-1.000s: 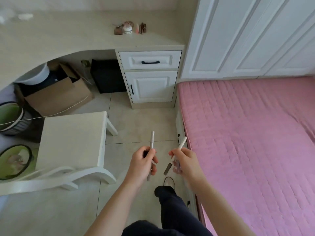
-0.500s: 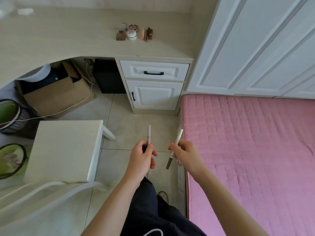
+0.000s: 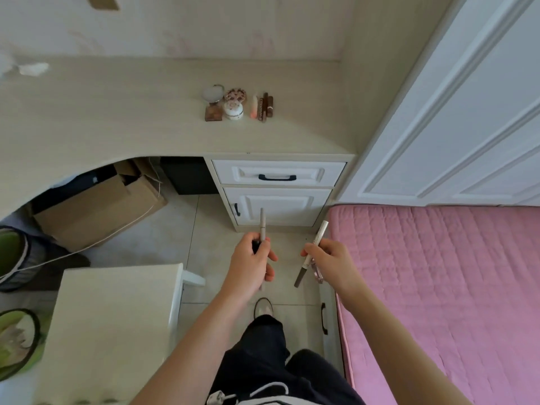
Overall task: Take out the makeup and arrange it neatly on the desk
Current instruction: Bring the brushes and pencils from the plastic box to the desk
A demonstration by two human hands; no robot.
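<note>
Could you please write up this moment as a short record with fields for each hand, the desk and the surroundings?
left hand: left hand holds a slim grey makeup pencil, pointing up toward the desk
right hand: right hand holds a white makeup pen, tilted, plus a small clear item, too hidden to name
desk: desk carries a tidy cluster of makeup near its right end
drawers: white drawer and cabinet door closed
surroundings: pink bed on the right, white chair on the left

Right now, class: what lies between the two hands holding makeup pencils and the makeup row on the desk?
In the head view, between the left hand, the right hand and the makeup row: floor tile, the white drawer unit, then bare desk.
</note>
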